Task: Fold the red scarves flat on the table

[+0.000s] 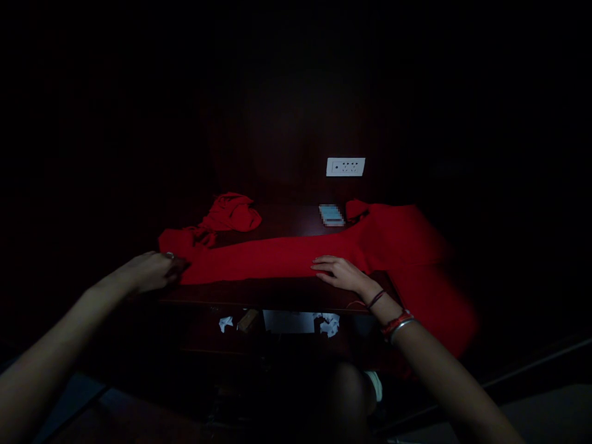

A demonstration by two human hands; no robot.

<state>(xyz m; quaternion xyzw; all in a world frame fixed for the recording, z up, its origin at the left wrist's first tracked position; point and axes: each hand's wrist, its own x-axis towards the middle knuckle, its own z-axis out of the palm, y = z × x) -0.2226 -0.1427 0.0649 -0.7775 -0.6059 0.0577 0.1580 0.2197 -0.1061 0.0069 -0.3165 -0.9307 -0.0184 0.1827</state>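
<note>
A long red cloth [277, 256] lies across a dark table [259, 295] in a very dim room. My right hand [340, 272] rests flat on the cloth near the table's front edge, fingers stretched out to the left. At the cloth's left end, my left hand [152, 270] is curled with its fingers closed over the edge of the fabric. The cloth bunches into a heap [231, 213] at the back left and hangs off the table at the right [435, 296]. Bangles and a thread band circle my right wrist.
A white wall socket plate [345, 166] sits on the dark wall behind the table. A small pale object [331, 214] lies on the table's back edge. Crumpled white papers [329, 324] and a pale sheet [289, 321] lie on a shelf under the tabletop.
</note>
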